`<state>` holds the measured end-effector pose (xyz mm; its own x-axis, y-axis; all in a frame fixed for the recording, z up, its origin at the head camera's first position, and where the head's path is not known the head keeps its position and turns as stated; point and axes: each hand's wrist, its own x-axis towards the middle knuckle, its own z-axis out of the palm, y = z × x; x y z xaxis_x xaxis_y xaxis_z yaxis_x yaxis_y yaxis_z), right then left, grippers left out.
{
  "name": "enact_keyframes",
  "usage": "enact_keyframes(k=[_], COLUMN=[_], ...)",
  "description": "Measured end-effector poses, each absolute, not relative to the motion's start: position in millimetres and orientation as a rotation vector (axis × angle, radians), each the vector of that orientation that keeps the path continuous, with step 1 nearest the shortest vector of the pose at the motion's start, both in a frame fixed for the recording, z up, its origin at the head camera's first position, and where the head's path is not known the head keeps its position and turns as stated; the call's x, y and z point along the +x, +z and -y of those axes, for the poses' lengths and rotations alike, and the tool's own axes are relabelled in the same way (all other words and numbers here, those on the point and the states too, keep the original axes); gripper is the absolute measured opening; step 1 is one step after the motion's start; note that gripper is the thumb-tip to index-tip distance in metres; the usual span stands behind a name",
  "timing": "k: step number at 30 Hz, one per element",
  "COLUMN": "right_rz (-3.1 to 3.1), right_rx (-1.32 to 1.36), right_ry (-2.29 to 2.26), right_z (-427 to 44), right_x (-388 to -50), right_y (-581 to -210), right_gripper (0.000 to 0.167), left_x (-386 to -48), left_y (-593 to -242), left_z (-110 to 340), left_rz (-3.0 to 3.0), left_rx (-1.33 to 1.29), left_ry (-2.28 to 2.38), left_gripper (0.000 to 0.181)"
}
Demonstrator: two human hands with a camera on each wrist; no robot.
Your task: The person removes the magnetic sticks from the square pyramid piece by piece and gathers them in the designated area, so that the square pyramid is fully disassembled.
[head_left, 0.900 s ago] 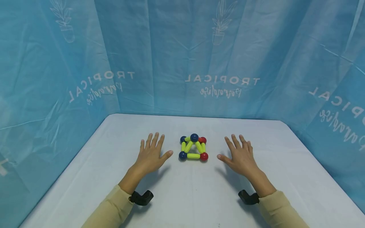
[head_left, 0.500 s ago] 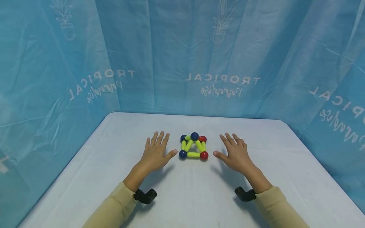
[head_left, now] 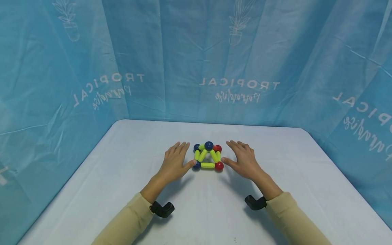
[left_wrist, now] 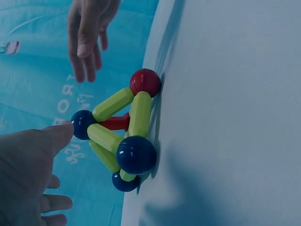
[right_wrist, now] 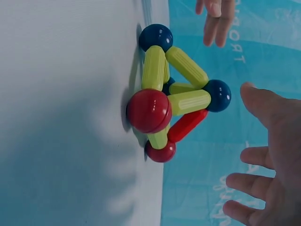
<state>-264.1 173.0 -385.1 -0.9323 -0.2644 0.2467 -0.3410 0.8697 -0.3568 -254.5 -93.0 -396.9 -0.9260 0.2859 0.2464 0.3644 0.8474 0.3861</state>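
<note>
A small pyramid of yellow-green rods, one red rod and blue and red balls stands on the white table; its top is a blue ball (head_left: 209, 146). The front side has a yellow-green rod (head_left: 208, 165) between a blue ball and a red ball (head_left: 218, 166). My left hand (head_left: 174, 164) hovers at the left, fingers extended, its thumb overlapping the front blue ball (left_wrist: 136, 155) in the head view; contact cannot be told. My right hand (head_left: 244, 162) hovers at the right, fingers extended, thumb close to the front red ball. Neither hand holds anything.
The white table (head_left: 122, 149) has blue curtains (head_left: 190, 61) with white lettering behind it and at both sides. A black wrist-worn device (head_left: 163, 209) is on the left wrist and another (head_left: 255, 202) on the right.
Both hands have moved inward from either side, closer to the pyramid. The pyramid stands where it was.
</note>
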Motion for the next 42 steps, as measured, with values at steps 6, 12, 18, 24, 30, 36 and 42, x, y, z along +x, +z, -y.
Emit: enact_keyframes(k=[6, 12, 18, 24, 30, 36, 42], right_rz=[2.855, 2.872, 2.866, 2.849, 2.84, 2.852, 2.867], right_rx=[0.488, 0.493, 0.531, 0.595, 0.6, 0.59, 0.576], right_ry=[0.673, 0.754, 0.845, 0.932, 1.024, 1.061, 1.077], right_z=[-165, -158, -153, -149, -145, -139, -137], right_x=[-273, -283, -293, -303, -312, -315, -319], right_y=[-384, -384, -386, -390, -392, -391, -391], right_gripper=[0.067, 0.065, 0.061, 0.058, 0.056, 0.053, 0.048], left_x=[-260, -265, -268, -273, -281, -284, -286], left_y=[-401, -404, -406, -410, -414, -418, -422], left_z=[85, 76, 69, 65, 61, 57, 53], left_rz=[2.83, 2.826, 2.782, 2.774, 2.761, 2.751, 2.733], left_rx=[-0.505, -0.497, -0.476, -0.372, -0.305, -0.279, -0.237], left_ry=[-0.687, -0.743, -0.906, -1.119, -1.277, -1.322, -1.337], left_gripper=[0.071, 0.067, 0.061, 0.056, 0.052, 0.044, 0.039])
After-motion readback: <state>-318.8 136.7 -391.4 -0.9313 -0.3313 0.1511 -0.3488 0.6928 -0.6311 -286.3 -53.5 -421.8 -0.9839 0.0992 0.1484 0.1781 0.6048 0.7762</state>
